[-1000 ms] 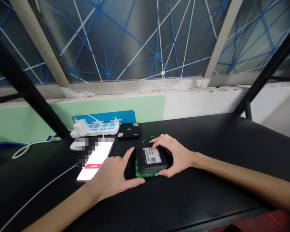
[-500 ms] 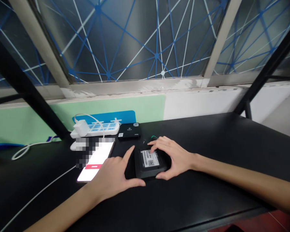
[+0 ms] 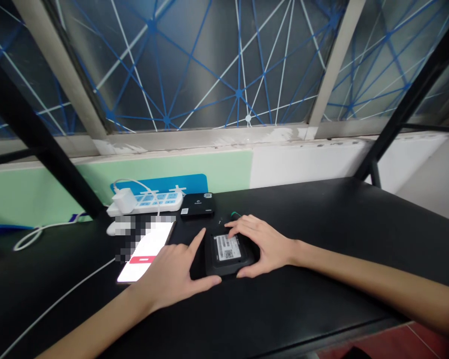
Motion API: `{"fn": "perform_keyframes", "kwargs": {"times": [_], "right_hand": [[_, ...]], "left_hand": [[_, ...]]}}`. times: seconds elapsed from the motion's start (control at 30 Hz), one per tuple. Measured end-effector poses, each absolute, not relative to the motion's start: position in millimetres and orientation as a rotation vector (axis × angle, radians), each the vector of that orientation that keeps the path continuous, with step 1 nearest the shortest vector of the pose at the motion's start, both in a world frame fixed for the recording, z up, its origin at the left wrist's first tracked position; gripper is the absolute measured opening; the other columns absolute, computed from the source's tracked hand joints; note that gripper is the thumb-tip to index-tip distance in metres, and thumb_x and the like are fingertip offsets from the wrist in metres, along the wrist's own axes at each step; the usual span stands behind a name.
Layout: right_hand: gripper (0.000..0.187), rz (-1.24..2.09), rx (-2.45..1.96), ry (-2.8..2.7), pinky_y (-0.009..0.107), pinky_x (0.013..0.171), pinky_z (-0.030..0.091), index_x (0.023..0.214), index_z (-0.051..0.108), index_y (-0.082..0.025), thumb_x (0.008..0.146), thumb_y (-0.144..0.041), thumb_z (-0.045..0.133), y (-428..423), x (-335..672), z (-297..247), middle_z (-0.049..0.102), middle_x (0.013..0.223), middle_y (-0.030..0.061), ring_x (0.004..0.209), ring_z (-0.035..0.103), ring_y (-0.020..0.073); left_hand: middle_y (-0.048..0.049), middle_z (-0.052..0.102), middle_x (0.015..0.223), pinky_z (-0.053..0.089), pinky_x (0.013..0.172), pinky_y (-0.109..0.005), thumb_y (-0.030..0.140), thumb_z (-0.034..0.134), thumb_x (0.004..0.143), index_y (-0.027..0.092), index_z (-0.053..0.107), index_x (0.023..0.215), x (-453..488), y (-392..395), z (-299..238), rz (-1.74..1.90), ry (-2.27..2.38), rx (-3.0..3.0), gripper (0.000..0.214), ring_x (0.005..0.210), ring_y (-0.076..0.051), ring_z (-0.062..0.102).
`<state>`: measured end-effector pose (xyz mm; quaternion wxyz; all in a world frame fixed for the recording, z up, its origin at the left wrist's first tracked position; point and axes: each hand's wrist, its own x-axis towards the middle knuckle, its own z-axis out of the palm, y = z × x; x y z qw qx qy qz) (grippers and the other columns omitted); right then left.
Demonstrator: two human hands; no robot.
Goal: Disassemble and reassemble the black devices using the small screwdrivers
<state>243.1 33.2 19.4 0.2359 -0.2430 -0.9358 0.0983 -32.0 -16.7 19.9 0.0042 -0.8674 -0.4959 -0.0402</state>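
Note:
A small black box [image 3: 228, 255] with a white label on top lies flat on the black table [image 3: 322, 234]. My right hand [image 3: 264, 244] cups its right side, fingers curled over the far edge and thumb at the near corner. My left hand [image 3: 174, 276] rests on the table at the box's left, index finger and thumb spread and touching its left edge. No green board shows under the box.
A lit phone [image 3: 145, 252] with a white cable lies left of my hands. Behind it sit a white power strip [image 3: 149, 202] with a charger and another black box [image 3: 197, 205]. A tiny green-tipped part [image 3: 235, 215] lies beyond my right hand. Black frame struts stand at both sides.
The black box has come down over the green board that showed beneath it a second ago and now hides it. Both hands stayed at its sides. The view shifted slightly.

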Motion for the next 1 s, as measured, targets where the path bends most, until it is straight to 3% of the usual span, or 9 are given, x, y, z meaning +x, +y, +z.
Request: {"fn": "perform_keyframes", "kwargs": {"times": [0.5,1.0], "right_hand": [[0.074,0.279,-0.602,-2.592,0.048,0.105,0.041,0.124,0.054,-0.018,0.068,-0.063,0.075,33.4,243.8,19.6,0.055,0.135,0.0171,0.123,0.053,0.0304],[0.074,0.199,-0.551,-2.696,0.053,0.113,0.033,0.136,0.052,-0.016,0.080,-0.061,0.065,34.9,246.0,23.5,0.052,0.140,0.0182,0.128,0.050,0.0312]], "left_hand": [[-0.0082,0.068,0.076,0.045,0.061,-0.036,0.076,0.033,0.089,0.011,0.022,0.154,-29.1,-17.9,20.8,-0.129,-1.528,-2.680,0.093,0.069,-0.030,0.067],[-0.0002,0.057,0.064,0.038,0.056,-0.030,0.069,0.031,0.094,0.016,0.023,0.155,-29.0,-16.7,20.1,-0.181,-1.559,-2.698,0.080,0.060,-0.022,0.059]]}}
